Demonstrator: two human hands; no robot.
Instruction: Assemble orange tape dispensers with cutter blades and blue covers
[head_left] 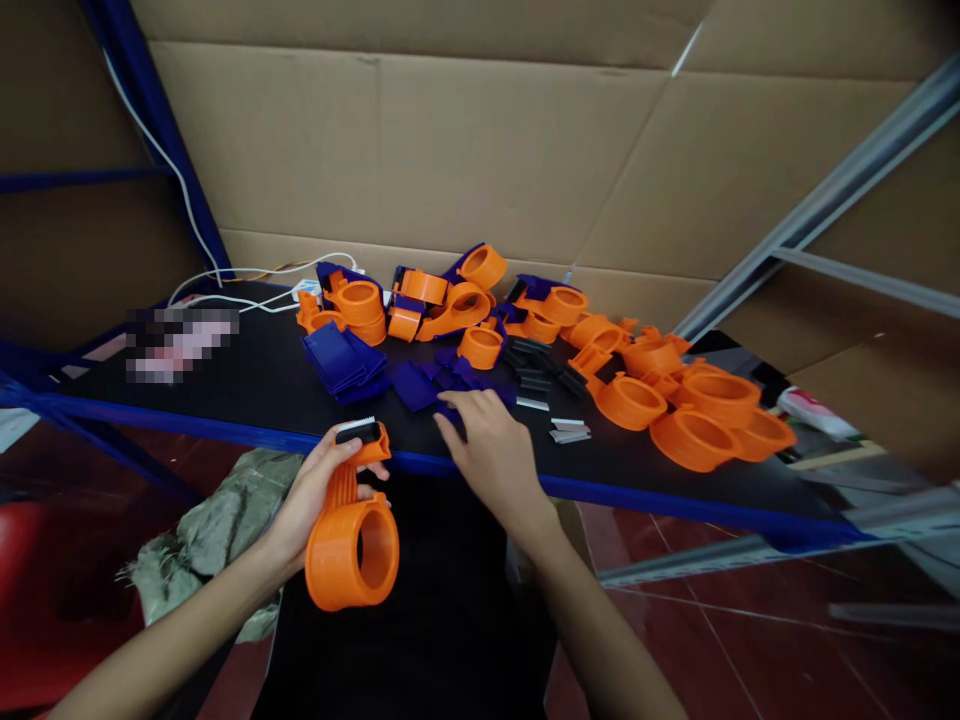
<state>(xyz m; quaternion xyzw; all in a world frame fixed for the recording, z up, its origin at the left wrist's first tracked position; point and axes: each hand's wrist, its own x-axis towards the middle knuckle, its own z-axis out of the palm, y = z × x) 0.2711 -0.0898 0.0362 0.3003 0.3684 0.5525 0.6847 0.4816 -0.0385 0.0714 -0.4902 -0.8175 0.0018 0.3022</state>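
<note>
My left hand [303,508] is wrapped round an orange tape dispenser [334,565], held in front of the table edge with its ring hanging down. At its upper end sit a black strip [358,432] and a serrated metal blade, with my thumb against the strip. My right hand [491,455] reaches over the table, thumb and index finger apart, beside loose dark blue plastic pieces [412,386]. Whether its fingertips touch one of them I cannot tell. To its right lie black strips [534,380] and several metal blades [570,436].
Orange dispenser bodies [694,440] are heaped on the right of the black table [247,385]. Dispensers with blue parts [360,300] stand along the back, near a stack of blue plates [341,360]. White cables [255,303] run at the left. Cardboard [450,150] walls the back.
</note>
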